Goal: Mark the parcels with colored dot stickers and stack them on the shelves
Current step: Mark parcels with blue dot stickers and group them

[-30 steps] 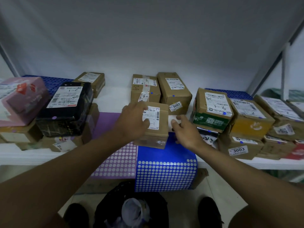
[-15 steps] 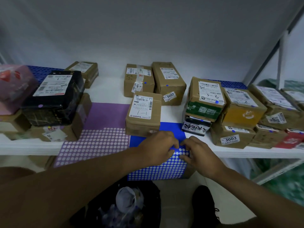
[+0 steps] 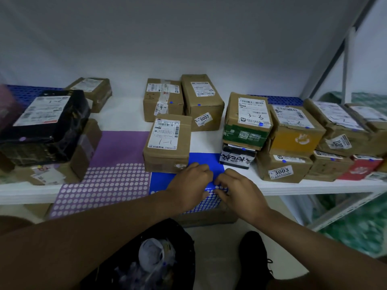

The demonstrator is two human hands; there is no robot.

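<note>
Both hands, left (image 3: 189, 183) and right (image 3: 236, 190), curl onto blue sheet (image 3: 167, 181), pinch unclear; risks: dot tears; sheet slides toward 6 o'clock off shelf (image 3: 314, 186).

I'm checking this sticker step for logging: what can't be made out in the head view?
- Whether a dot is peeled: left hand and right hand cover that part of the blue sticker sheet.
- Pink parcel: blurred, cut off by the left edge.
- Fine print on the "1-1" parcel: too small.
</note>
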